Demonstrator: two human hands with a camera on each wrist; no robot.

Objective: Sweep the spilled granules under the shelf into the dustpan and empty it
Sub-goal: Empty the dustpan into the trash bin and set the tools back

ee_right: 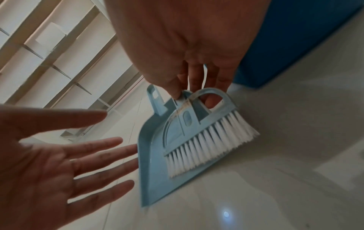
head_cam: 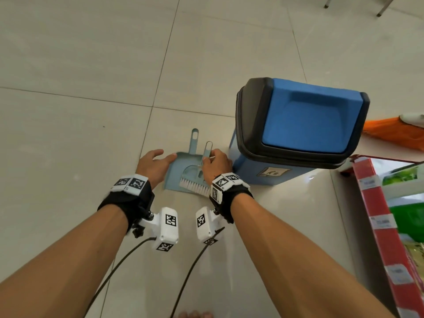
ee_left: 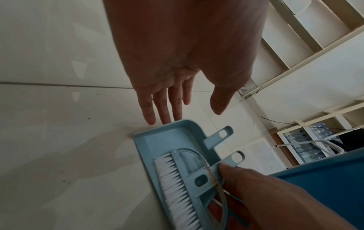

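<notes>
A pale blue dustpan point(head_cam: 174, 174) point(ee_left: 167, 138) point(ee_right: 151, 171) lies flat on the tiled floor with its handle pointing away from me. On it rests a matching hand brush point(head_cam: 195, 180) point(ee_left: 177, 179) point(ee_right: 206, 140) with white bristles. My right hand point(head_cam: 216, 165) point(ee_right: 197, 62) grips the brush by its handle base, thumb and fingers curled round it. My left hand point(head_cam: 153, 165) point(ee_left: 167, 101) point(ee_right: 59, 155) hovers with straight, spread fingers at the dustpan's left edge and holds nothing. No granules show in any view.
A blue bin point(head_cam: 298, 129) point(ee_right: 295, 38) with a black rim and swing lid stands just right of the dustpan. A red-edged shelf point(head_cam: 376, 226) with goods runs along the right. An orange broom head point(head_cam: 394, 131) lies behind the bin. Pale shelving point(ee_left: 295, 46) stands farther off.
</notes>
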